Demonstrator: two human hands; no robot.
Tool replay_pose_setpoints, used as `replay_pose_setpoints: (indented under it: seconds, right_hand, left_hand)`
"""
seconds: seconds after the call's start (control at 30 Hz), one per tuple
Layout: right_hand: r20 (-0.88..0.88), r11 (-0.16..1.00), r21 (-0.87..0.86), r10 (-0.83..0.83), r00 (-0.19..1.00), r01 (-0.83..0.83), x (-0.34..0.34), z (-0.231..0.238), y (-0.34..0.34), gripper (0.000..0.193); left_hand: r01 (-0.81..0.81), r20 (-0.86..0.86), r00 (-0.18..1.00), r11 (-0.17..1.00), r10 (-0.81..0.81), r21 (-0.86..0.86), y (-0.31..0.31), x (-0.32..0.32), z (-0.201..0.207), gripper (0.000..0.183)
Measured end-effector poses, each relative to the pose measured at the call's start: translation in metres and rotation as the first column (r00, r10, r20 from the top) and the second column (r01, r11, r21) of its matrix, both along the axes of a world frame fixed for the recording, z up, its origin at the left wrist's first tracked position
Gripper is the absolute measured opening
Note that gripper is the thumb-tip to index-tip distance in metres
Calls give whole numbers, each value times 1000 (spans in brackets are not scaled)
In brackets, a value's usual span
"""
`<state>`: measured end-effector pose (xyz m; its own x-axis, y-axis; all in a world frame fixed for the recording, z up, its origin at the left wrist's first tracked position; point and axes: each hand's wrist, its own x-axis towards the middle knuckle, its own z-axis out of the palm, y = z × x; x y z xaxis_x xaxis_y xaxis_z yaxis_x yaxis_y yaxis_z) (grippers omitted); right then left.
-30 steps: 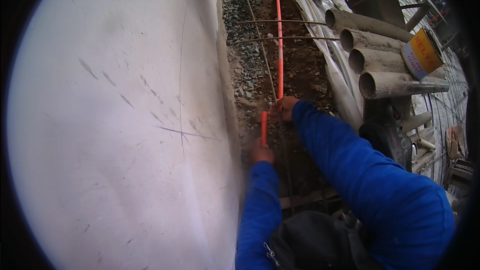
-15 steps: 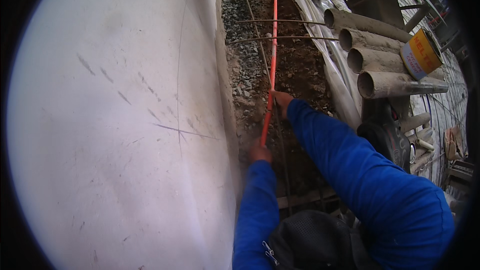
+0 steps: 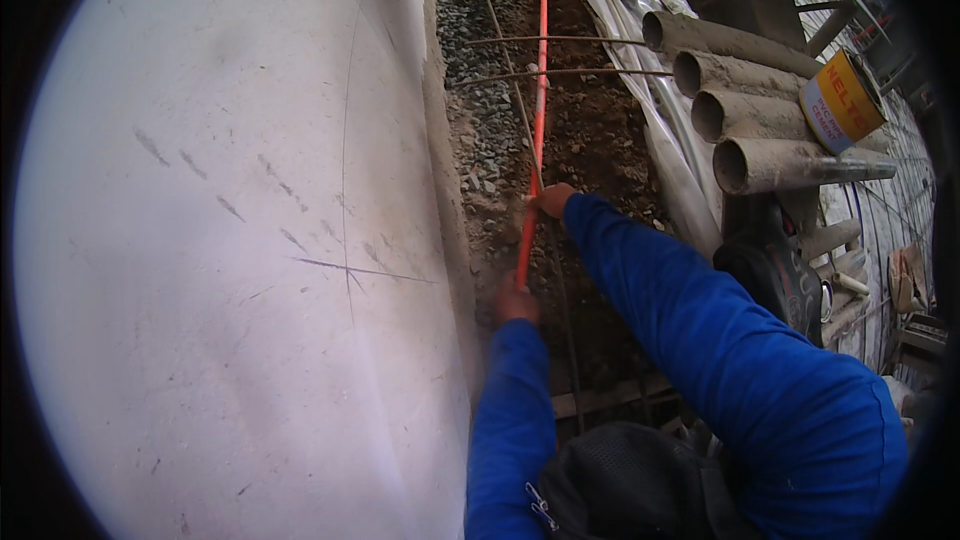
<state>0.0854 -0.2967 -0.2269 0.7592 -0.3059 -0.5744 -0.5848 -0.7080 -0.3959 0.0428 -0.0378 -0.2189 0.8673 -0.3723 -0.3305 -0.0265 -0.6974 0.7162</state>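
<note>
A long, thin orange-red pipe (image 3: 541,100) runs from the far end of a dirt trench toward me. My left hand (image 3: 516,306) is closed round its near end, low beside the white wall; the fingers are a little blurred. Farther along, my right hand (image 3: 550,200) grips the same pipe from its right side, with the fingertips partly hidden. Between the two hands the pipe slants slightly down to the left. A thin steel rod (image 3: 515,90) crosses close to the pipe near my right hand.
At left rises a large white wall (image 3: 230,240). Gravel (image 3: 485,130) lies along its foot. Rebar rods (image 3: 560,39) cross the trench. Plastic sheeting (image 3: 670,140) edges its right side. Dusty grey pipes (image 3: 770,168) hold a yellow-and-white can (image 3: 842,105). A black bag (image 3: 625,480) hangs nearest me.
My right hand has shifted slightly left and the pipe with it. My left hand stays round the near end, moved a little up and left. The view has shifted slightly.
</note>
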Motion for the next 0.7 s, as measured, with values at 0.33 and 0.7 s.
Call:
replay_pose_setpoints:
  seconds: [0.33, 0.7]
  right_hand:
    - [-164, 999, 30, -39, 986, 44, 13, -10, 2, 64]
    - [-73, 920, -252, 290, 954, -299, 9, -23, 6, 55]
  left_hand:
    - [-54, 34, 998, 997, 52, 62, -5, -8, -3, 44]
    - [45, -5, 999, 998, -45, 42, -5, -6, 16, 43]
